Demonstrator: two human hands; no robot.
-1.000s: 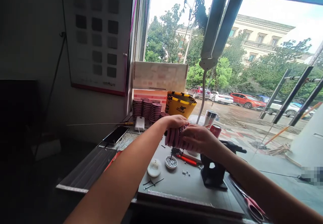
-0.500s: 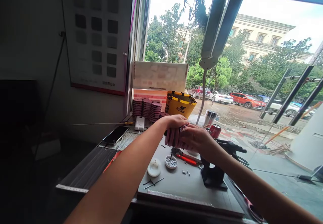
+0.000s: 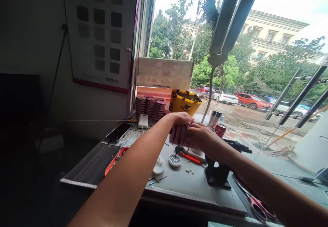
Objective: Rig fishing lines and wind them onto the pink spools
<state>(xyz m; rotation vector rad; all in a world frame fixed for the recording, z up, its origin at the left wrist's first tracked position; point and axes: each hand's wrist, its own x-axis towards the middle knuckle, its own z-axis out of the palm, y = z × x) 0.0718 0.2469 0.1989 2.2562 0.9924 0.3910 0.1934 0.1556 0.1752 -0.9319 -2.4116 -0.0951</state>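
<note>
A row of pinkish-purple spools (image 3: 177, 135), strung side by side with dark bands between, is held above the work board. Over its top and far side bends my left hand (image 3: 181, 118), closed on it, with most of its fingers hidden. My right hand (image 3: 198, 135) grips the right end of the same row, fingers curled round the near side. Just below the hands are a small white dish of pale beads (image 3: 174, 160) and red-handled pliers (image 3: 190, 158). A white round lid or disc (image 3: 159, 166) lies left of the dish, partly behind my left forearm.
Stacks of similar spools (image 3: 150, 106) stand at the back beside a yellow bag (image 3: 185, 104). A black stand (image 3: 217, 174) and pink-handled scissors (image 3: 258, 209) are on the right. A phone (image 3: 119, 131) and an orange tray (image 3: 112, 164) lie left; a lamp arm (image 3: 211, 90) rises behind.
The view has shifted slightly, showing more of the orange tray and scissors. Both hands stay on the spools, with the right wrist turned a little.
</note>
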